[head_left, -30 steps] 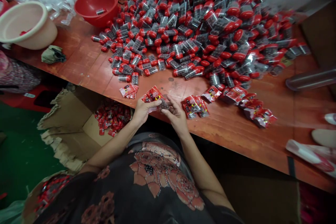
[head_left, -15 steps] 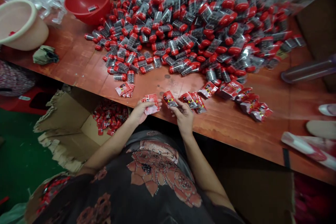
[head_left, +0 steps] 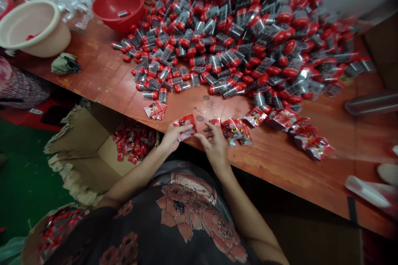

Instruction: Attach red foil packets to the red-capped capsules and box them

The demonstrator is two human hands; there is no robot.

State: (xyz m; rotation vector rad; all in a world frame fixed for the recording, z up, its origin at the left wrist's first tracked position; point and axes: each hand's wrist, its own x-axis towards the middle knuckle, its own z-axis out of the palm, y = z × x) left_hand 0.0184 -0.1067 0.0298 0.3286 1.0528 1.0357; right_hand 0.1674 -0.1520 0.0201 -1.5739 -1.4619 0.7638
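My left hand [head_left: 171, 136] pinches a small stack of red printed packets [head_left: 185, 124] at the near edge of the reddish wooden table [head_left: 102, 78]. My right hand [head_left: 214, 143] is close beside it, fingers curled at the stack's right side, touching the packets. More red packets [head_left: 236, 129] lie just right of my hands in a loose row along the edge. A huge heap of small clear tubes with red caps [head_left: 248, 33] fills the table's middle and back.
A red bowl [head_left: 118, 8] and a cream basin [head_left: 31, 29] stand at the back left, with a crumpled cloth [head_left: 64, 64] near them. Below the table's edge, an open cardboard box [head_left: 83, 153] holds red packets. Clear tubes [head_left: 370, 103] lie at the right.
Half a second ago my right hand held a single packet apart from the stack; now both hands have come together on the stack. The camera has shifted slightly.
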